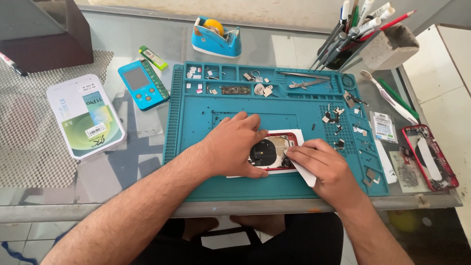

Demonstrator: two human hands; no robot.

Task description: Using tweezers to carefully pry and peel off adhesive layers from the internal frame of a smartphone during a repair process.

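Phone housing [273, 151] with a red rim lies open-side up on a white sheet, under and between the fingertips of both hands, near the front edge of the teal repair mat [196, 122]. Its dark round coil and pale inner plate show in the gap between the hands. The left hand [235, 145] lies flat over the housing's left half, fingers spread and pressing down to pin it rather than curling round it. The right hand [321, 164] pinches a thin white plastic card [306, 174] between thumb and fingertips, the fingertips resting on the housing's right edge. Judging from this, the strip-down looks well advanced: the shell is already opened and many parts are out, while the coil and plate remain inside. Beyond the right fingers, small screws and brackets [338, 120] are scattered on the mat's gridded patch, and further right a second red frame [431, 157] lies on the glass table [274, 46]. Past the fingertips, the mat's top compartments hold small parts and tweezers [306, 83]. Further out sit a tape dispenser [216, 37] and a pen holder [387, 46]; well left of the left hand are a blue tester device [142, 83] and a white box [86, 115].
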